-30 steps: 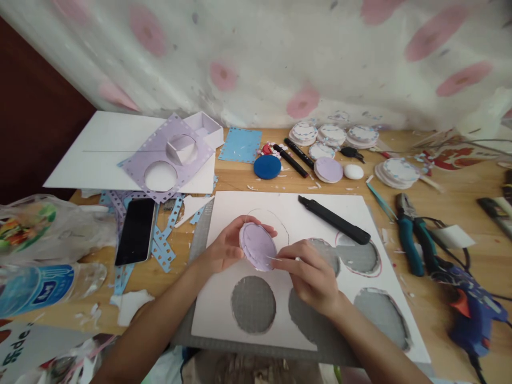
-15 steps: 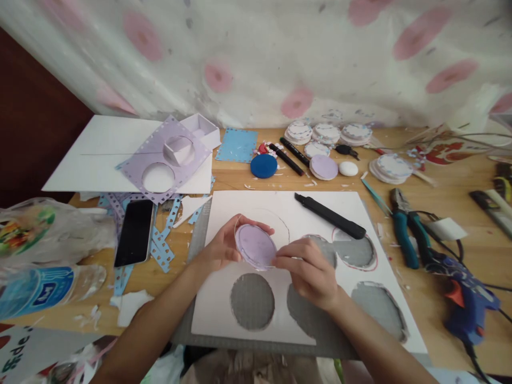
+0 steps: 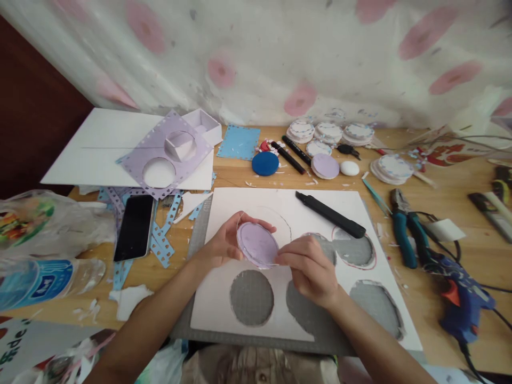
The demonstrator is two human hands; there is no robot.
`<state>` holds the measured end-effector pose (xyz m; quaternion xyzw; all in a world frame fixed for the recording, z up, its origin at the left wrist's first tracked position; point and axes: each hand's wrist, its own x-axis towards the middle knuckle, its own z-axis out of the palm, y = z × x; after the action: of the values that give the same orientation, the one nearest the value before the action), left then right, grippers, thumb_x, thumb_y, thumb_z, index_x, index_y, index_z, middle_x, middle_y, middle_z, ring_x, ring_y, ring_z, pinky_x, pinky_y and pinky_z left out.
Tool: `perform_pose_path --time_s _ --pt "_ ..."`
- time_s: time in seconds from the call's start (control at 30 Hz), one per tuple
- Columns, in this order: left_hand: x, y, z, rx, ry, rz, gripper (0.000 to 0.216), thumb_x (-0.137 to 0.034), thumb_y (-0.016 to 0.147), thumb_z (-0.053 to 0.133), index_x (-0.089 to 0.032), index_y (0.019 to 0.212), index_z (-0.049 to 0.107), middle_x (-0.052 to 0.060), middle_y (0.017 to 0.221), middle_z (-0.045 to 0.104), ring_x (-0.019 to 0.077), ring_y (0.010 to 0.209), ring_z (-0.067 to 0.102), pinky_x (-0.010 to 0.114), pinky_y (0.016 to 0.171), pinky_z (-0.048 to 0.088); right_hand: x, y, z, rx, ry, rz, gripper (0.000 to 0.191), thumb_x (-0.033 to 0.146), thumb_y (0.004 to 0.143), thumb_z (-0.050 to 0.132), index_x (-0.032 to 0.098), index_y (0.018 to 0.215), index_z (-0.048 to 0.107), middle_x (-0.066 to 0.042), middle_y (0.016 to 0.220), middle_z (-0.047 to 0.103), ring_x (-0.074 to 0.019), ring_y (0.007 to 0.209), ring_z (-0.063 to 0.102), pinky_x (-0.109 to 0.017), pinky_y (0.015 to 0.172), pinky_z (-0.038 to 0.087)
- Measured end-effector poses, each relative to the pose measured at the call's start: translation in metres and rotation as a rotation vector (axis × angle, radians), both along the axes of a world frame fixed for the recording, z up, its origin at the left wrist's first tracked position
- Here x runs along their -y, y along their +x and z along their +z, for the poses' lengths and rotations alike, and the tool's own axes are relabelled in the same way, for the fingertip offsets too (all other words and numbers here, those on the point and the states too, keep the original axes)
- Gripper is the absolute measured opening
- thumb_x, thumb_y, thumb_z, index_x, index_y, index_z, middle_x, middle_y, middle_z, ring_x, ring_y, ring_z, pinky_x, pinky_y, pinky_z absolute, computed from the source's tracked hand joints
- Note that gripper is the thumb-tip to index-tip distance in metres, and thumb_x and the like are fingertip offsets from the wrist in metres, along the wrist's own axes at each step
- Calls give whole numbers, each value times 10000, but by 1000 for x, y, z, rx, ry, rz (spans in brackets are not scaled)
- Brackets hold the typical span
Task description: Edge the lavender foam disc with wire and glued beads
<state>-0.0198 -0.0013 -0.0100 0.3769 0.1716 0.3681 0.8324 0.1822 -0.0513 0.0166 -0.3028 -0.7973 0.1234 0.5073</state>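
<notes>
A lilac paper disc with a pale rim is held tilted above the white sheet. My left hand grips its left side, fingers behind and thumb near the lower left edge. At the disc's lower right edge, my right hand is pinched; a thin pale strip seems to run from its fingertips along the rim. Beneath both hands lies the white foam or card sheet, with several round holes cut through and a circle outlined behind the disc. A black marker-like cutter rests on the sheet, right of the hands.
The sheet lies on a grey cutting mat. To the right are pliers and a blue glue gun. A phone and a water bottle lie left. Decorated round stacks stand at the back, near a blue disc.
Both hands keep the same hold on the lilac disc, which has hardly moved. The whole view has shifted slightly.
</notes>
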Motion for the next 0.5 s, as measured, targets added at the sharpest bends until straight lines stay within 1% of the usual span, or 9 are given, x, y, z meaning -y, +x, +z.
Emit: perform_pose_path --time_s 0.1,0.2,0.27,0.4,0.5 --pt "0 0 3 -15 -14 12 660 -309 488 896 -190 1040 555 173 1253 606 318 1127 589 403 874 461 0 -1 -1 -14 -13 -6 349 -29 843 401 197 1025 593 -48 832 664 -153 764 611 -303 643 475" --pt "0 0 3 -20 -11 26 661 -306 483 896 -188 1039 558 175 1242 607 341 1190 542 433 896 452 1 -2 -2 -21 -37 -12 343 -41 829 411 195 1001 592 -41 824 665 -149 757 612 -301 645 470" --pt "-1 0 0 -15 0 26 675 -308 470 902 -190 1040 560 172 1233 609 351 1211 523 448 911 441 1 -2 -2 -12 -46 -13 346 -51 822 410 192 986 593 -41 819 663 -145 756 612 -298 651 469" --pt "-3 0 -8 24 36 33 687 -297 440 914 -206 1026 566 152 1201 625 355 1192 536 465 915 437 1 0 -3 22 -58 -11 365 -55 816 397 204 987 589 -41 828 658 -147 762 611 -301 651 477" --pt "-3 1 -11 45 41 30 675 -285 458 911 -212 1035 567 141 1204 619 353 1219 515 469 926 433 2 0 -4 32 -51 -27 365 -56 812 399 210 980 583 -35 818 658 -145 754 610 -301 641 480"
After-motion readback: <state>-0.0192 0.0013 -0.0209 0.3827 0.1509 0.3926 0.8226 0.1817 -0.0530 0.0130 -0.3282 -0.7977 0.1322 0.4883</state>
